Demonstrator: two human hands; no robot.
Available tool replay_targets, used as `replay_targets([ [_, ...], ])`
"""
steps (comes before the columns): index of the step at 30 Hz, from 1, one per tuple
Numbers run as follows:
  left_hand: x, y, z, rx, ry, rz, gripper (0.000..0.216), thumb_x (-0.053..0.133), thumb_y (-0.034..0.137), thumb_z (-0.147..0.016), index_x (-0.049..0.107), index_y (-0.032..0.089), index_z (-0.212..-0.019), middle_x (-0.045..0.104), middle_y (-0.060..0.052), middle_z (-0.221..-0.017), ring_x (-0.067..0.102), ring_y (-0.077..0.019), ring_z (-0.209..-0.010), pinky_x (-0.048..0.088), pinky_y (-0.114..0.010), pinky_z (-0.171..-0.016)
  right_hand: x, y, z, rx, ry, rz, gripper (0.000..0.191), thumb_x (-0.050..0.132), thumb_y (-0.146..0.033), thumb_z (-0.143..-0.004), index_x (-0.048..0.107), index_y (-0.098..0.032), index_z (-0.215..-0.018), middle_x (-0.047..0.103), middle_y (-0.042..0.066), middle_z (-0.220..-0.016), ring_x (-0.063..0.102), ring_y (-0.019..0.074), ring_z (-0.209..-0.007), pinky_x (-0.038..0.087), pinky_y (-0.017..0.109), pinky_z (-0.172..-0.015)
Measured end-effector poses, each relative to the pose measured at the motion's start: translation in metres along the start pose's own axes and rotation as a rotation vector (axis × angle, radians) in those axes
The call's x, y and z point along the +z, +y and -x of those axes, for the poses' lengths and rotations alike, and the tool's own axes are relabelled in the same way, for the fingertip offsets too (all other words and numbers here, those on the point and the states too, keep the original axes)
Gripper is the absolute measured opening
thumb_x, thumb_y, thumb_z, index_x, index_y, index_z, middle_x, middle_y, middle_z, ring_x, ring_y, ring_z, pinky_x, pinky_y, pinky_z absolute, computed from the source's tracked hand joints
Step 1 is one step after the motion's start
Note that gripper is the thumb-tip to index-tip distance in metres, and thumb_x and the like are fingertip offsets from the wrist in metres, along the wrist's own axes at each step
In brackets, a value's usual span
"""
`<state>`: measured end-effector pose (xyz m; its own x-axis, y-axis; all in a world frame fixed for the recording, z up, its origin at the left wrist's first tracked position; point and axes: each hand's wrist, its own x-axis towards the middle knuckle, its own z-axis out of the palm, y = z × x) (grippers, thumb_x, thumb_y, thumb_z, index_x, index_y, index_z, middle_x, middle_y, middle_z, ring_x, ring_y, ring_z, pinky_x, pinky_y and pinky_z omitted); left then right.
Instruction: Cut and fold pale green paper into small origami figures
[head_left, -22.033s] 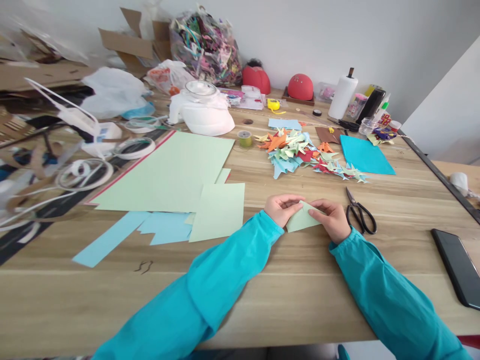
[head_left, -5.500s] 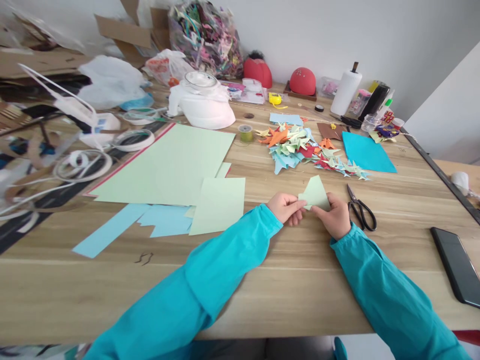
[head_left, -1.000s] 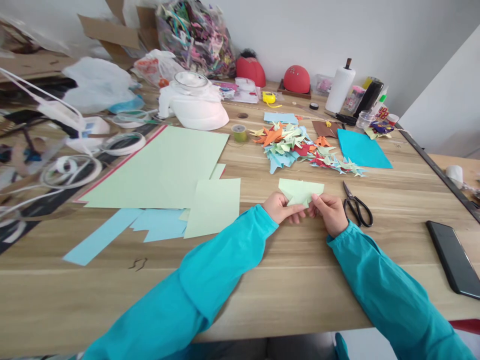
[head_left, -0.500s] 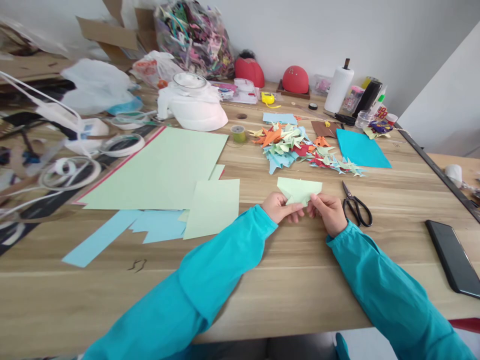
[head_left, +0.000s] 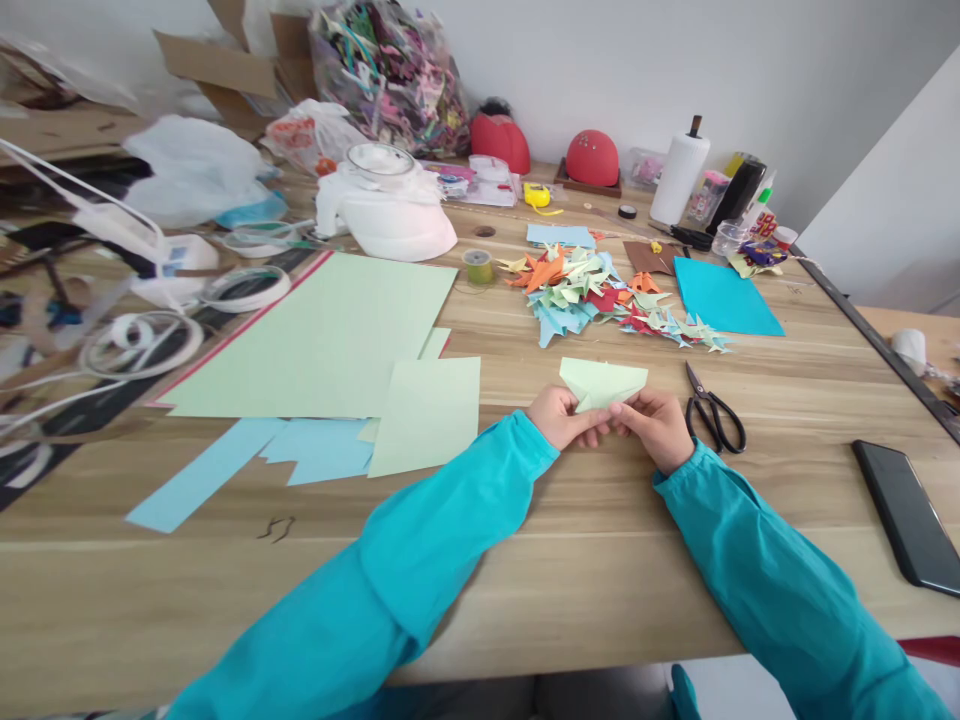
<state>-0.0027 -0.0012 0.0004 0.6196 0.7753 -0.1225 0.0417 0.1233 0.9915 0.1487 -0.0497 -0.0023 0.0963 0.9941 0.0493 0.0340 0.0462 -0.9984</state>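
A small piece of pale green folded paper (head_left: pixel 604 378) is held between my two hands above the table. My left hand (head_left: pixel 561 416) pinches its lower left part, the thumb lying along the near edge. From the other side my right hand (head_left: pixel 655 422) grips the lower right, and the two thumb tips nearly meet at the bottom fold. Fingers cover the paper's lower corners. Just right of my right hand lie black-handled scissors (head_left: pixel 712 412), points away from me. Beyond the paper is a heap of folded paper cranes (head_left: pixel 585 290) in several colours.
Left of my hands are a green paper square (head_left: pixel 427 415), a large green sheet (head_left: pixel 322 340) and blue paper strips (head_left: pixel 206 472). A thread spool (head_left: pixel 478 267) and a turquoise sheet (head_left: pixel 727 297) lie farther back. At the right is a black phone (head_left: pixel 907 515).
My right thumb has moved left and down along the paper's lower edge, closer to the left thumb. The held paper has shifted slightly right.
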Motion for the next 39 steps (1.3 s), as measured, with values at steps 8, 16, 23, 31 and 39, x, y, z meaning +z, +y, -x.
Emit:
replay_targets([
  [8,0.0016,0.0031,0.0007,-0.028,0.022,-0.052,0.023,0.070,0.028,-0.068,0.062,0.010,-0.056,0.060,0.000,-0.046,0.052,-0.0069,-0.037,0.044,-0.018,-0.040,0.0000,-0.0010,0.0001,-0.007,-0.010,0.015,0.032,0.074,-0.044,-0.060,0.062,-0.014,-0.060,0.063,0.002,-0.053,0.053,0.0095,-0.044,0.043,0.021,-0.044],
  [16,0.0012,0.0018,0.0005,-0.030,0.034,-0.077,0.023,0.069,0.027,-0.067,0.063,0.009,-0.054,0.059,-0.001,-0.043,0.052,-0.0076,-0.037,0.042,-0.017,-0.038,0.0005,0.0012,0.0004,-0.036,0.011,0.031,0.031,0.074,-0.044,-0.060,0.062,-0.015,-0.055,0.062,0.001,-0.049,0.052,0.0094,-0.042,0.043,0.022,-0.043],
  [23,0.0003,0.0036,0.0010,-0.041,0.002,-0.007,0.027,0.073,0.033,-0.062,0.063,0.009,-0.056,0.061,-0.003,-0.046,0.054,-0.0090,-0.038,0.044,-0.018,-0.039,0.0012,0.0011,0.0001,-0.024,0.027,0.032,0.032,0.075,-0.045,-0.058,0.062,-0.016,-0.055,0.062,0.001,-0.049,0.052,0.0097,-0.042,0.043,0.022,-0.042],
  [31,0.0008,0.0065,0.0010,-0.103,0.001,0.049,0.028,0.075,0.030,-0.060,0.060,0.008,-0.052,0.061,-0.003,-0.046,0.055,-0.0092,-0.038,0.045,-0.018,-0.040,0.0003,-0.0009,0.0007,-0.017,0.019,0.013,0.035,0.068,-0.047,-0.066,0.061,-0.015,-0.053,0.059,0.000,-0.047,0.050,0.0088,-0.040,0.041,0.022,-0.042],
  [39,0.0025,0.0077,0.0018,-0.094,0.010,0.060,0.029,0.076,0.032,-0.059,0.060,0.009,-0.053,0.059,-0.002,-0.044,0.054,-0.0086,-0.037,0.044,-0.018,-0.039,-0.0014,-0.0023,0.0001,0.006,-0.018,0.015,0.041,0.063,-0.053,-0.070,0.061,-0.016,-0.053,0.059,0.001,-0.047,0.051,0.0100,-0.042,0.042,0.023,-0.045],
])
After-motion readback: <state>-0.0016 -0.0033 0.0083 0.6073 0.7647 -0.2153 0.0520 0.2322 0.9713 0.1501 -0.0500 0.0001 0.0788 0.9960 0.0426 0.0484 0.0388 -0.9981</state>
